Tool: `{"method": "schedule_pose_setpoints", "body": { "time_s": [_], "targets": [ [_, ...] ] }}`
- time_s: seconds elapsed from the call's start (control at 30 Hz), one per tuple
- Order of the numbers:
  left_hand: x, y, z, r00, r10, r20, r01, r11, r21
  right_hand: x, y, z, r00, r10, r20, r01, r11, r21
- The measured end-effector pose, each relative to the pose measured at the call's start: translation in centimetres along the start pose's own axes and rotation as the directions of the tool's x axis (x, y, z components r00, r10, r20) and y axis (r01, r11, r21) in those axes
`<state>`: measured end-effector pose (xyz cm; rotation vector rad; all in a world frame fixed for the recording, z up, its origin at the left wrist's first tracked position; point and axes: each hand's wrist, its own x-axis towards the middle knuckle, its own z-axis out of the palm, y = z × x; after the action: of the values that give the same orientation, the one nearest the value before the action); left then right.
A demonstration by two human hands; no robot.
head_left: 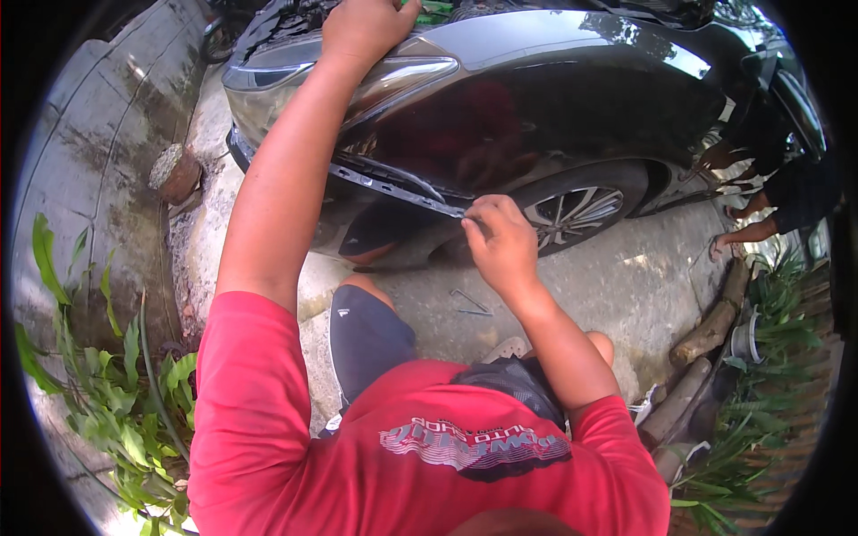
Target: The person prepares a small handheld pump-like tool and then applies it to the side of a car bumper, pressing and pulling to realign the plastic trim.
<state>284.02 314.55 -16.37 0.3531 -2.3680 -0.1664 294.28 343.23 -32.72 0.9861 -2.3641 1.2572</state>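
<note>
A dark grey car stands in front of me, with its front bumper (393,228) hanging apart from the fender (500,116). Along the bumper's upper edge runs a pale slotted strip (393,189). My right hand (503,243) is closed, pinching the rear end of that edge just ahead of the front wheel (576,210). Up at the front corner, my left hand (365,34) rests over the car's edge above the headlight (402,82). The picture's top edge cuts off that hand, and its fingers are mostly hidden.
A thin bent metal tool (472,304) lies on the concrete below the bumper. Rusty block (175,174) and wall (107,134) stand left. Logs (715,313) and plants (778,339) line the right side. Another person's hand (720,246) is low near the car's side.
</note>
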Motion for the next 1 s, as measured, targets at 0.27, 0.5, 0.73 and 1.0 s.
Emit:
{"method": "schedule_pose_setpoints", "body": {
  "time_s": [0.27, 0.5, 0.73, 1.0],
  "targets": [
    [0.0, 1.5, -0.1, 0.999, -0.015, 0.037, 0.016, 0.999, -0.047, 0.7, 0.7, -0.9, 0.997, 0.021, 0.08, -0.031, 0.992, 0.122],
    [-0.4, 0.9, -0.5, 1.0, 0.002, -0.025, -0.005, 0.996, -0.094, 2.4, -0.6, -2.8, 0.991, 0.035, 0.129, -0.062, 0.975, 0.215],
    [-0.3, 0.9, 0.1, 0.998, 0.04, -0.055, -0.045, 0.995, -0.084, -1.3, 0.7, -6.7, 0.862, 0.057, 0.504, -0.145, 0.98, 0.139],
    [-0.6, 0.8, -0.3, 0.997, 0.044, -0.062, -0.049, 0.996, -0.079, -0.8, 0.2, -11.5, 0.778, 0.296, 0.554, -0.583, 0.671, 0.458]
  ]
}}
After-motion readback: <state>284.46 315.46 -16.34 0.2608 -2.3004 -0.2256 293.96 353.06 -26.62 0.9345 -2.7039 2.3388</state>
